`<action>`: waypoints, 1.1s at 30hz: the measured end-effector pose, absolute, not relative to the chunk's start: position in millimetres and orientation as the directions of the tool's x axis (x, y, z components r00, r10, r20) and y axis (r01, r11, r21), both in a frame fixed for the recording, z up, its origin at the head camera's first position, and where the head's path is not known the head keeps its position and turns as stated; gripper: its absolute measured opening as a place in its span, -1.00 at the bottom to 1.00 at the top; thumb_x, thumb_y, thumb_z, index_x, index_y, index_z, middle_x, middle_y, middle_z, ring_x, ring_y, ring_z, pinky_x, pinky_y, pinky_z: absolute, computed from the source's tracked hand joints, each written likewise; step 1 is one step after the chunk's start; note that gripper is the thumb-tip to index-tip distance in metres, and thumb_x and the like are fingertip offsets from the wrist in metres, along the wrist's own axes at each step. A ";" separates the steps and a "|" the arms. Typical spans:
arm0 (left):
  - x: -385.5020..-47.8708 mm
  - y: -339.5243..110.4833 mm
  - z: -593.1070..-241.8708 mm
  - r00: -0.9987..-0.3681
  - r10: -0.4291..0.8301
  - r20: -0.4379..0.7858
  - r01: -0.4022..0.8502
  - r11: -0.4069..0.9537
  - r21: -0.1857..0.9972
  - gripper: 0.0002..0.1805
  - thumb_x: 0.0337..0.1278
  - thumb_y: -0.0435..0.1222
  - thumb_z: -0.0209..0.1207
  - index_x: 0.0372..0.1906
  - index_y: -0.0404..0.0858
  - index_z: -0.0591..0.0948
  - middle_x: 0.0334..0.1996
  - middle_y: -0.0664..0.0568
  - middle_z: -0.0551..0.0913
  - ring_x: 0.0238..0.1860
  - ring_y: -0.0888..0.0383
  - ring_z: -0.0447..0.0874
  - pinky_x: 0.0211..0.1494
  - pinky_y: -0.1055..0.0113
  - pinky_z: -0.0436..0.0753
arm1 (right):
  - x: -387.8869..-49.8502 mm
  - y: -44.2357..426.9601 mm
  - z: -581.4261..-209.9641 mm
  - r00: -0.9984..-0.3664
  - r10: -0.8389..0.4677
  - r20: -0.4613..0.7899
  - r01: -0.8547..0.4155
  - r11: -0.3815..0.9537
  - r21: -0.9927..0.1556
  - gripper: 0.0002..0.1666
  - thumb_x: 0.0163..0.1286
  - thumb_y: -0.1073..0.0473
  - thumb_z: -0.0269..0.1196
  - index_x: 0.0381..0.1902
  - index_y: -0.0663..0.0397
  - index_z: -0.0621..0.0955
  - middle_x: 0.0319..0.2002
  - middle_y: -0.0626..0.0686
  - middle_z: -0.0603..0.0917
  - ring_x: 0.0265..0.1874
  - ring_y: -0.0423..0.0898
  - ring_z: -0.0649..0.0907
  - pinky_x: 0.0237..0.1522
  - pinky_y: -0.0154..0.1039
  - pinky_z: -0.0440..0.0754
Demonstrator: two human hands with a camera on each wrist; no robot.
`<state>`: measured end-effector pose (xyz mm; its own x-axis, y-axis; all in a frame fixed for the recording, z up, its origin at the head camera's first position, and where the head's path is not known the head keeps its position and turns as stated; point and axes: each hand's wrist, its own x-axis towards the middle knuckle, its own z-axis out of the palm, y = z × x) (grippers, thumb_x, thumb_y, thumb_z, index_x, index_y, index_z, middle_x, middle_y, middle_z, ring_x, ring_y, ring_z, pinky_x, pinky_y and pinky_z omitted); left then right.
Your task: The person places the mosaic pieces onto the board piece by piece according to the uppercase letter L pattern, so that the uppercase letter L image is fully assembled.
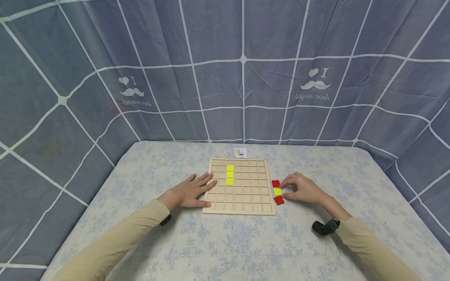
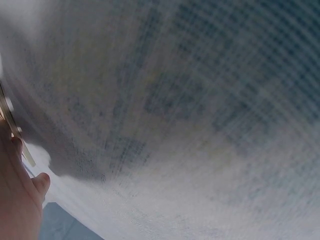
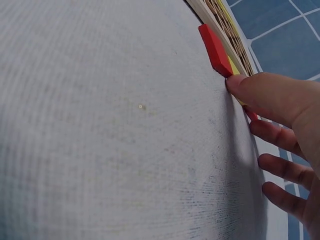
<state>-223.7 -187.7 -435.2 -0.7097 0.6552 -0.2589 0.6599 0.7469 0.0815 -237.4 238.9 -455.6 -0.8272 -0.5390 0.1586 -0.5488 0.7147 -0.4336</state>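
Note:
A square wooden grid board (image 1: 246, 197) lies on the table, with three yellow tiles (image 1: 230, 175) in one column of its cells. My left hand (image 1: 191, 192) rests on the board's left edge, fingers spread; the left wrist view catches only part of this hand (image 2: 20, 185). Right of the board, a loose yellow tile (image 1: 277, 192) lies between an upper red tile (image 1: 275, 183) and a lower red tile (image 1: 279, 200). My right hand (image 1: 303, 189) pinches that loose yellow tile between thumb and forefinger. In the right wrist view, the thumb (image 3: 265, 92) partly hides it, beside a red tile (image 3: 215, 50).
A small printed grid card (image 1: 240, 152) lies just beyond the board's far edge. A pale patterned cloth (image 1: 225, 246) covers the table. Blue-grey curtains with white lines (image 1: 218, 86) hang behind and at both sides.

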 end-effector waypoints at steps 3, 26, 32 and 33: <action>-223.8 -187.3 -434.2 -0.710 0.652 -0.266 0.656 0.749 0.087 -0.08 0.26 0.32 -0.13 0.56 -0.01 -0.09 0.57 -0.02 -0.20 0.57 -0.01 -0.25 0.55 -0.14 -0.12 | -236.9 237.6 -454.8 -0.829 -0.537 0.158 -0.549 0.725 -0.416 -0.76 0.06 0.05 0.47 -0.26 -0.16 0.75 -0.21 -0.15 0.70 -0.11 -0.09 0.56 -0.03 -0.02 0.58; -223.8 -188.8 -437.4 -0.719 0.642 -0.267 0.645 0.759 0.088 -0.08 0.24 0.34 -0.14 0.56 0.02 -0.10 0.57 0.01 -0.22 0.57 0.02 -0.27 0.56 -0.12 -0.13 | -239.4 225.0 -447.6 -0.842 -0.498 0.209 -0.536 0.723 -0.435 -0.80 0.05 0.02 0.47 -0.33 -0.14 0.74 -0.30 -0.17 0.71 -0.23 -0.16 0.60 -0.09 -0.08 0.60; -223.2 -188.2 -436.5 -0.721 0.638 -0.269 0.642 0.762 0.085 -0.08 0.24 0.34 -0.13 0.56 0.02 -0.09 0.57 0.00 -0.21 0.57 0.02 -0.27 0.56 -0.12 -0.13 | -241.5 204.9 -441.8 -0.845 -0.478 0.240 -0.533 0.716 -0.452 -0.77 0.03 0.04 0.49 -0.33 -0.07 0.74 -0.34 -0.11 0.72 -0.27 -0.11 0.58 -0.20 -0.14 0.56; -223.1 -188.1 -436.3 -0.721 0.639 -0.270 0.643 0.761 0.085 -0.08 0.24 0.34 -0.13 0.56 0.02 -0.09 0.57 0.00 -0.21 0.57 0.01 -0.27 0.56 -0.12 -0.13 | -241.8 201.1 -441.1 -0.845 -0.476 0.243 -0.534 0.717 -0.449 -0.76 0.04 0.03 0.49 -0.33 -0.06 0.74 -0.34 -0.10 0.72 -0.26 -0.10 0.59 -0.20 -0.15 0.56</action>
